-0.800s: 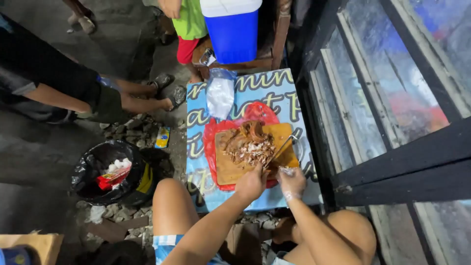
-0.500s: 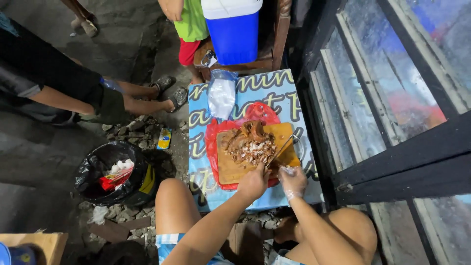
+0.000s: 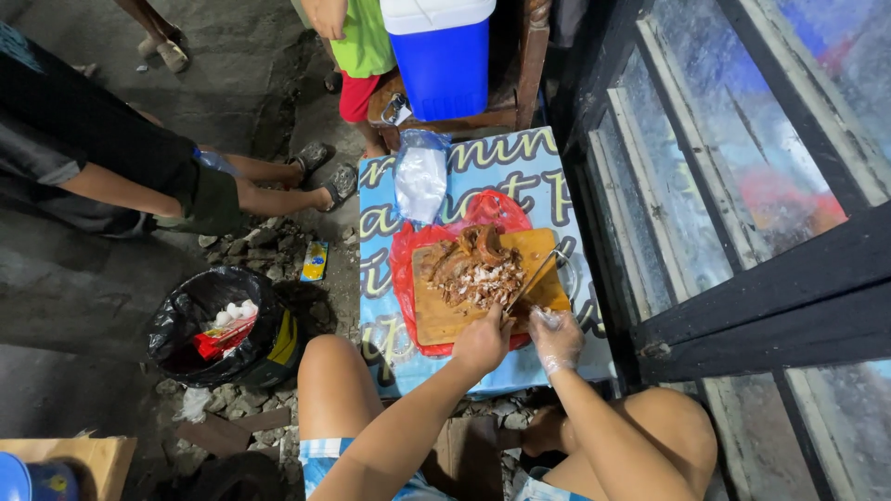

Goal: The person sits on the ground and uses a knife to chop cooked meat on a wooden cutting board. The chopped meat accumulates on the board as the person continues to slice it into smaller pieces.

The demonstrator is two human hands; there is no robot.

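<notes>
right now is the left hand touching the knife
Touching. The head view shows the left hand closed round the knife handle, blade over the chopped meat.

Banner-covered low table under red plastic bag, clear bag.

We sit over bare grey concrete floor, broken to rubble near the low table with its blue printed cover. Black-framed glass panels run along our right, catching coloured glare. A black-lined bin stands left; a blue cooler rests on a wooden chair.
</notes>
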